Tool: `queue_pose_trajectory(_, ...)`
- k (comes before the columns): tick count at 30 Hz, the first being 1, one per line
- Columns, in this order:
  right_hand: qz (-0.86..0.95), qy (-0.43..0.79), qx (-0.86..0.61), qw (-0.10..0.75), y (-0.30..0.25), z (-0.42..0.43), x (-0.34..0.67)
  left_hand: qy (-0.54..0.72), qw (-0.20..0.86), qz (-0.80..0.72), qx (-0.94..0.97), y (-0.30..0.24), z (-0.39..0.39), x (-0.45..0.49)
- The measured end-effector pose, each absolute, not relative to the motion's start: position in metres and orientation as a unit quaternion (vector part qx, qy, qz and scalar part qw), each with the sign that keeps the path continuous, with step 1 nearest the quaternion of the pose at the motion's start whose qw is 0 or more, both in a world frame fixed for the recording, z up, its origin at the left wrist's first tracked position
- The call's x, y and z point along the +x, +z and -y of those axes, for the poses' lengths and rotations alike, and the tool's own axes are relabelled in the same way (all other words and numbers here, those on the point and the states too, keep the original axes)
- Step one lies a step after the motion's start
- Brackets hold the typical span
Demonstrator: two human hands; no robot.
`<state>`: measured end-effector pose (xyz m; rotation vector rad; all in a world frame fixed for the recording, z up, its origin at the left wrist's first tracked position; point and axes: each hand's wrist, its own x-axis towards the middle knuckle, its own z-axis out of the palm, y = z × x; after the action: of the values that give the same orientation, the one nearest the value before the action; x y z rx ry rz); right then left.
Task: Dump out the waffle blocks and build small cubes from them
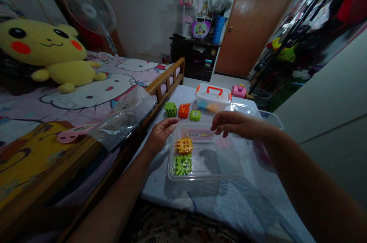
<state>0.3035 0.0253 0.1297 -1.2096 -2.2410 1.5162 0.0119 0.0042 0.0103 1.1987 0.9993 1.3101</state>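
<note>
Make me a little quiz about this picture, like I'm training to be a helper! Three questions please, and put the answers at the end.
1. What two colours are the toy blocks inside the clear open bin?
2. Which hand is nearer the lidded box with the orange handle?
A) Left hand
B) Right hand
3. True or false: the big yellow plush toy is on the floor.

Key:
1. Yellow-orange and green.
2. B, the right hand.
3. False: the plush toy is on the bed.
</note>
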Motion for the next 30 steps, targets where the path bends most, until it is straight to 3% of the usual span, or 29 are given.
queue_pose_trajectory(6, 0.728, 0.438, -0.494, 0.187, 0.071, -0.091, 0.307, 0.459, 0.395, -0.454, 0.654, 0.046, 0.005, 0.023)
queue_pose_trajectory(13, 0.853, 0.252, -0.449, 0.084, 0.024, -0.136, 0.268, 0.403, 0.401, -0.458, 0.684, 0.058, 0.009, 0.029)
queue_pose_trajectory(19, 0.874, 0.189, -0.446, 0.038, 0.004, -0.154, 0.257, 0.393, 0.367, -0.426, 0.728, 0.051, 0.012, 0.034)
queue_pose_trajectory(30, 0.88, 0.134, -0.45, 0.065, -0.014, -0.149, 0.244, 0.346, 0.322, -0.416, 0.776, 0.047, 0.012, 0.034)
